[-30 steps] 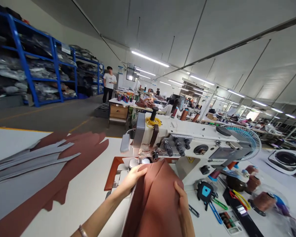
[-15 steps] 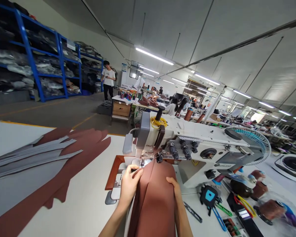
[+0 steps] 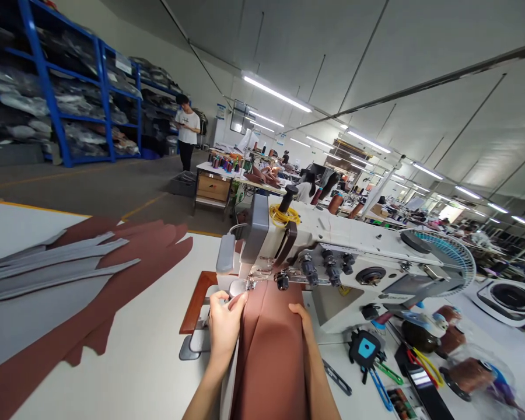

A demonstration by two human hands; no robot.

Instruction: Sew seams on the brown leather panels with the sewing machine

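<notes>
A long reddish-brown piece of leather-like material (image 3: 273,356) lies under the head of a white sewing machine (image 3: 332,233), a lengthwise seam line running along it. Close beside the presser foot (image 3: 251,284), my left hand (image 3: 225,324) pinches the left edge of the piece between thumb and fingers. My right hand (image 3: 303,322) grips the right edge further back, fingertips on top and the rest of the hand partly hidden by the material. The far end of the piece passes beneath the machine arm, out of sight.
Stacked brown and grey cut pieces (image 3: 91,274) cover the table on the left. Right of the machine lie black tweezers (image 3: 338,376), a tape measure (image 3: 367,348), a phone (image 3: 422,379) and brown thread spools (image 3: 470,376). A person (image 3: 186,131) stands by blue shelves (image 3: 105,105).
The brown piece has slid further forward under the machine arm, and both hands have moved slightly forward with it. The view has shifted a little. The standing person's head is now lowered.
</notes>
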